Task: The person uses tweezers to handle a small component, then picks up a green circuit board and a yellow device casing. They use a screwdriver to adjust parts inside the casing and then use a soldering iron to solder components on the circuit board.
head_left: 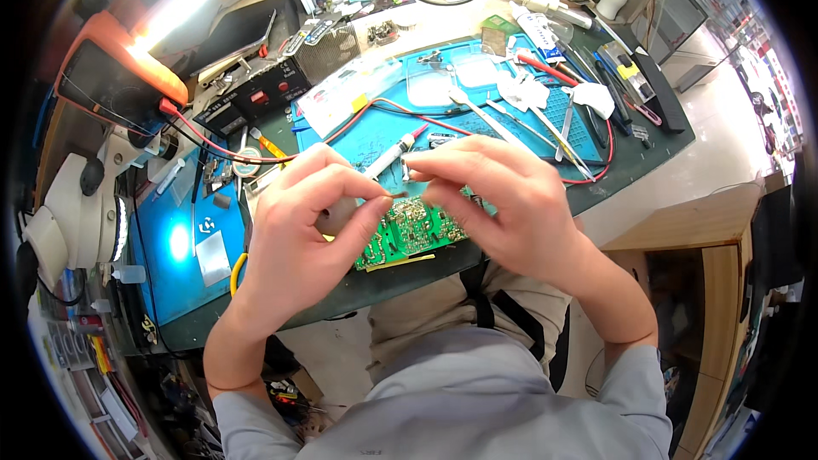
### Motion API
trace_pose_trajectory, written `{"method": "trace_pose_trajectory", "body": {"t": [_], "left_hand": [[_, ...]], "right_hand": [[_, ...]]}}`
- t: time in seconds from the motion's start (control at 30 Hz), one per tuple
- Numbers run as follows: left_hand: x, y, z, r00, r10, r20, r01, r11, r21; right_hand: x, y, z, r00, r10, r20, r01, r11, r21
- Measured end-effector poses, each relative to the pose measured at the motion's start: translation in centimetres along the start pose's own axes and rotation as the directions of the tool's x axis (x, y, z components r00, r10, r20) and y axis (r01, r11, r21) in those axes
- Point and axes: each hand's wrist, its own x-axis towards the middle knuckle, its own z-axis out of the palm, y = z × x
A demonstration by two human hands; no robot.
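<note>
Board: one green circuit board (411, 230) lies near the front edge of the table (315, 317), below and between the two hands; both its ends are partly covered by them.
Left hand (311, 221): thumb and forefinger are pressed together at the tips, with a small dark bit (399, 195) between them, too small to name.
Right hand (503, 204): the fingers are bent, with the thumb close to the forefinger; I cannot tell whether they grip something.
In the way: just behind the board is one syringe (388, 158), tilted, with a pink tip. One pale round thing (342, 211) is partly hidden by the left hand.
Cables: one red cable (362, 115) makes a long curve over the mat behind the board; one black cable (203, 146) goes from the orange device.
Mats: two blue areas are visible, the rear mat (341, 149) and the left mat (162, 247).
Rear things: one clear bag (349, 94), one white-and-blue tube (538, 32) and two white crumpled tissues, the nearer to the middle (521, 88) and the farther right (594, 100).
Left side: one orange device (119, 77) with a dark screen, and one black box (256, 98) with a red switch.
</note>
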Motion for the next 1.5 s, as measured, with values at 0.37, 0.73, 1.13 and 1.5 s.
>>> {"method": "trace_pose_trajectory", "body": {"t": [0.37,0.73,1.13,1.5], "left_hand": [[-0.9,-1.7,0.4,1.000,-0.009,-0.006,0.009,0.996,-0.084],[-1.2,-2.2,0.6,0.998,-0.059,0.035,0.063,0.990,-0.124],[-0.7,-2.7,0.7,0.995,-0.104,-0.003,0.103,0.989,-0.108],[-0.4,-4.3,0.5,0.984,-0.173,-0.038,0.169,0.981,-0.092]], "right_hand": [[-0.3,0.7,1.6,0.993,-0.047,0.104,0.049,0.999,-0.015],[-0.3,1.7,1.6,0.959,-0.208,0.195,0.240,0.958,-0.158],[-1.7,2.5,-2.5,0.973,0.010,0.232,0.053,0.963,-0.264],[-3.6,2.6,-3.0,0.887,0.154,0.436,-0.066,0.976,-0.209]]}}
